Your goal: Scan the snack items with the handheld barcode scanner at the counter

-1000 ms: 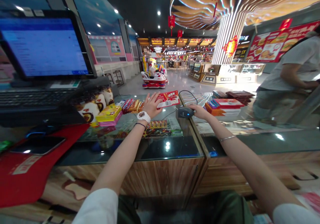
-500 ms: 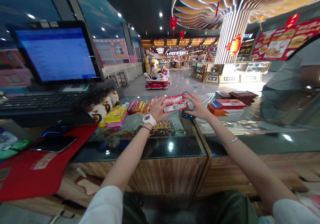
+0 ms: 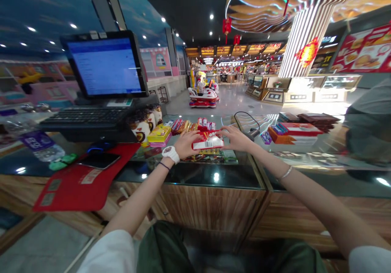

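Note:
A red and white box [image 3: 208, 143] is held between my two hands above the glass counter, its white side with a barcode facing me. My left hand [image 3: 187, 143] grips its left end, with a white watch on the wrist. At its right end, my right hand [image 3: 235, 139] has thumb and fingers closed on the edge. Rows of small wrapped snacks [image 3: 183, 126] lie just behind my left hand. Yellow and pink boxes [image 3: 159, 134] are stacked to the left.
A monitor [image 3: 105, 67], keyboard [image 3: 85, 116] and red mat [image 3: 76, 187] with a phone are on the left, beside a water bottle [image 3: 42, 143]. Stacked boxes [image 3: 293, 130] stand to the right. A person [image 3: 371, 122] is at the far right.
The box has come nearer and tilted, showing its white side. My right hand has closed on its right end. The view has turned left, and more small snack packs show behind the box.

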`<state>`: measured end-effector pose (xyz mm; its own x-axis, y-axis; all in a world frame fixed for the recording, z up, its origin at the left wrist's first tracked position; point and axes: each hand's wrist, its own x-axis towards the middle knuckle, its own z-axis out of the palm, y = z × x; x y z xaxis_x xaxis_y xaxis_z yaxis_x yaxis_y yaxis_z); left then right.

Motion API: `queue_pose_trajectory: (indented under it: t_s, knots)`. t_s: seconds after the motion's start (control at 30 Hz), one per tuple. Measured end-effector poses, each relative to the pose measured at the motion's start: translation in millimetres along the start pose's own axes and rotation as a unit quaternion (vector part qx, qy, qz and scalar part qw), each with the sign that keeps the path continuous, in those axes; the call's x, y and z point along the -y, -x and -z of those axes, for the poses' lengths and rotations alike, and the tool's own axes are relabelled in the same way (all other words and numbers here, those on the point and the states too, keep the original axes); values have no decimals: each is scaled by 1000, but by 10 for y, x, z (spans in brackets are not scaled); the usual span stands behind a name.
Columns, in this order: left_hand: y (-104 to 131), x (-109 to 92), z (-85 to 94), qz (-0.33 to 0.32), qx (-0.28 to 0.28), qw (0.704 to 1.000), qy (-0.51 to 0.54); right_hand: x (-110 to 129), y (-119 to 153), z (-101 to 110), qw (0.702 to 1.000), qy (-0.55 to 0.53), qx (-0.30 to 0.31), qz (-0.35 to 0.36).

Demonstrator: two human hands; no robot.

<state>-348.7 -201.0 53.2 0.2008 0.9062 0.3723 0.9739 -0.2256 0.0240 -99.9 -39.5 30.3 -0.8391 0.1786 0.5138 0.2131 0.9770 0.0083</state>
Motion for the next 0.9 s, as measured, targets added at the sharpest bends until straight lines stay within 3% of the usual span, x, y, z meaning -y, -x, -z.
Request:
queue_pose_trajectory:
  t_s: [0.27,0.57,0.77,0.9]
  knots:
    - [416,285,17,68,71,995,29,290,-353,-428,992,-84,89,17]
    - [383,486,-30,123,120,985,-7,408,-646,-722,984,-90,152,-35]
    - [393,489,-69,147,135,980,-23,463,-700,-794,978,-79,184,-64]
    - [497,309,-54,160,111,979,-63,615,-616,-701,981,-35,172,-84]
